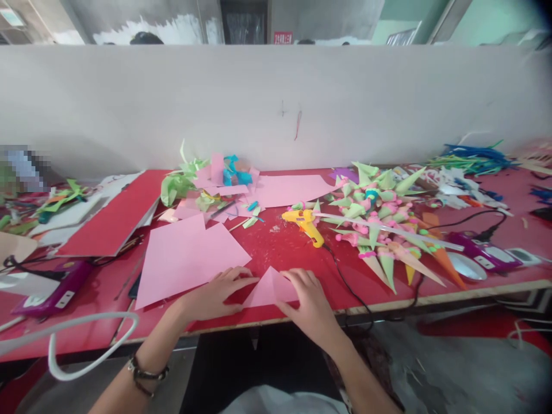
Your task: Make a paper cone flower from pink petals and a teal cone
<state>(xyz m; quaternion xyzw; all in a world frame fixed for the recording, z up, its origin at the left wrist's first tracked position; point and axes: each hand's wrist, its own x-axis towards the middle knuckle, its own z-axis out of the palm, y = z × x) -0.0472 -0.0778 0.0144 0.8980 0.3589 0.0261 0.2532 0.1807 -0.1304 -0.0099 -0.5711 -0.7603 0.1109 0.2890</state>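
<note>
The camera sits on my head and looks forward and steeply down across the red table (280, 253), taking it in wide. My left hand (222, 293) and right hand (308, 293) fall close below it, just under the middle, with my lap (259, 356) at the bottom edge. Farther off, the pale partition (194, 98) faces me nearly square, the back wall (328, 17) showing above. The upper right corner darkens, so I can't judge its edge well.
</note>
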